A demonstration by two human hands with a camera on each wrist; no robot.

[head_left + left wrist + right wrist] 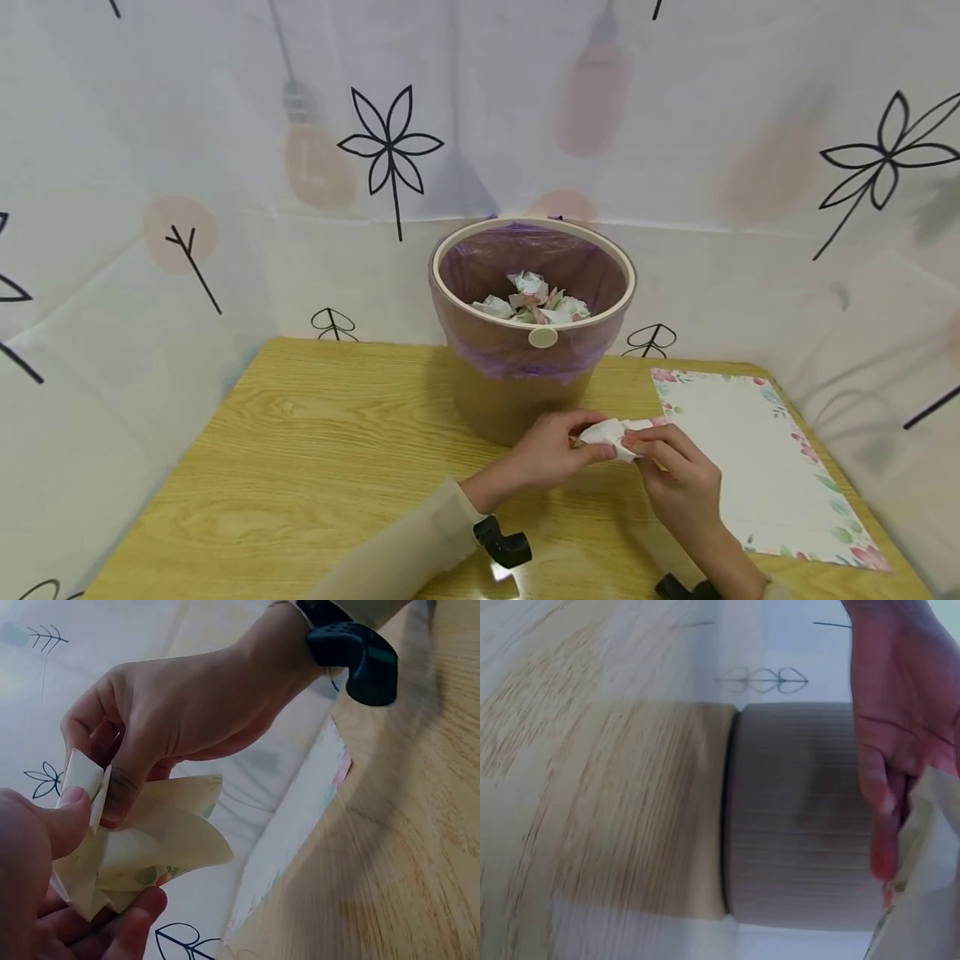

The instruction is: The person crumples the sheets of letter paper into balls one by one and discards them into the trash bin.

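A partly crumpled sheet of white paper (606,435) with a floral edge is held between both hands above the table, in front of the bin. My left hand (551,450) grips its left side, thumb in front. My right hand (681,483) pinches its right side with thumb and fingers. In the left wrist view the folded paper (142,847) spreads below the right hand (187,705), with the left hand (30,855) holding its near side. The right wrist view shows part of the paper (926,877) beside the left hand (904,712).
A round bin (491,408) lined with a purple bag stands at the table's back, crumpled papers (531,287) inside it. A flat flower-bordered sheet (750,458) lies on the right of the wooden table (300,467). Patterned cloth hangs behind.
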